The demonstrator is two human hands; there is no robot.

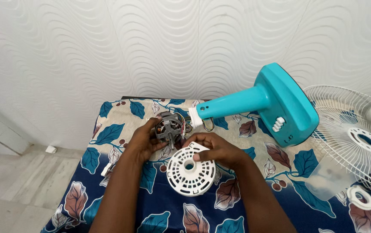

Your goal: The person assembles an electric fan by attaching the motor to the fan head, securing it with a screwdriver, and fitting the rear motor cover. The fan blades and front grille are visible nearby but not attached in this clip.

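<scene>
- I'm watching the left hand (144,141) gripping the bare grey fan motor (169,128), exposed at the turquoise stand's (267,103) neck.
- Right hand (218,149) is pinching the round white slotted motor cover (190,171), detached, above the leaf-print bench (159,211).
- White wire guard (353,138) is lying apart; reassembly looks outstanding.

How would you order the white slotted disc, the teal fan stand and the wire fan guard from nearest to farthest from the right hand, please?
1. White slotted disc: held by the right hand.
2. Teal fan stand: lying just beyond, to the right.
3. Wire fan guard: at the far right edge.

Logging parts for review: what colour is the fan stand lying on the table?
Turquoise plastic fan stand, with white switch buttons; head view shows it.
</scene>
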